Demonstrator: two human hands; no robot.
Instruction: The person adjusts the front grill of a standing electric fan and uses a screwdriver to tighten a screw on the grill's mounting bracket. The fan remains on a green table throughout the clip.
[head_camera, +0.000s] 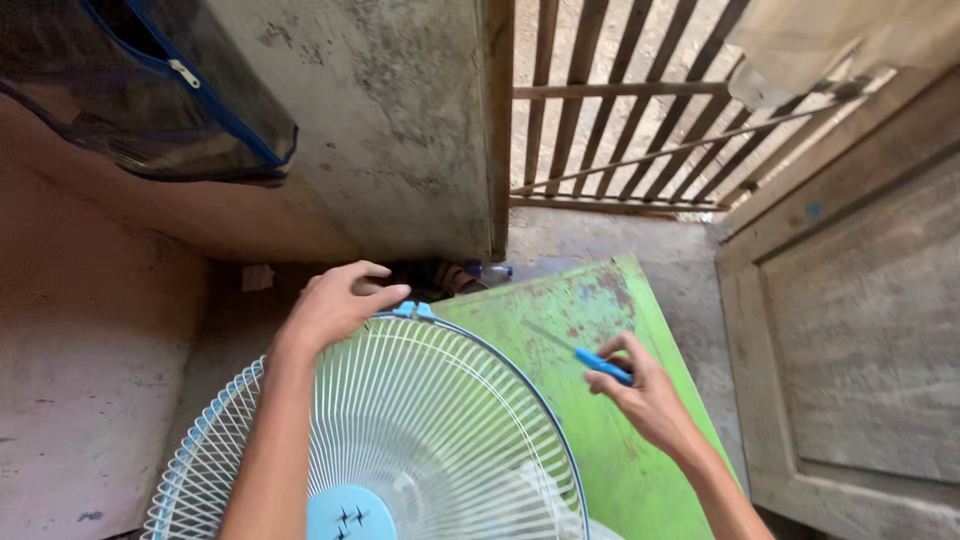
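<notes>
The left hand (340, 300) lay curled over the far top edge of the fan guard (400, 430), fingers bent down around the rim just beside the small blue clip (415, 311) that sat at the guard's highest point. The right hand (640, 395) hovered to the right, clear of the guard, pinching the blue handle of a screwdriver (590, 360) between thumb and fingers; its thin shaft pointed up and left toward the clip.

The guard was a round cage of thin white wires with a light blue hub (350, 515) at the near bottom of the view. It leaned against a worn green board (620, 440), patched with rust, that ran off to the right. Beyond it stood a rough concrete wall (400, 130), a slatted wooden gate (620, 110) at the far right, and a wooden door (850, 330) along the right side. A dark zipped bag (150, 90) hung at the upper left.

Judging from this, working the clip well would call for the left hand to hold the rim firm so the guard could not rock, and for the tip to be set squarely into the clip before any force went on. A slanted tip could slip and bend the thin wires or nick the fingers close by.
</notes>
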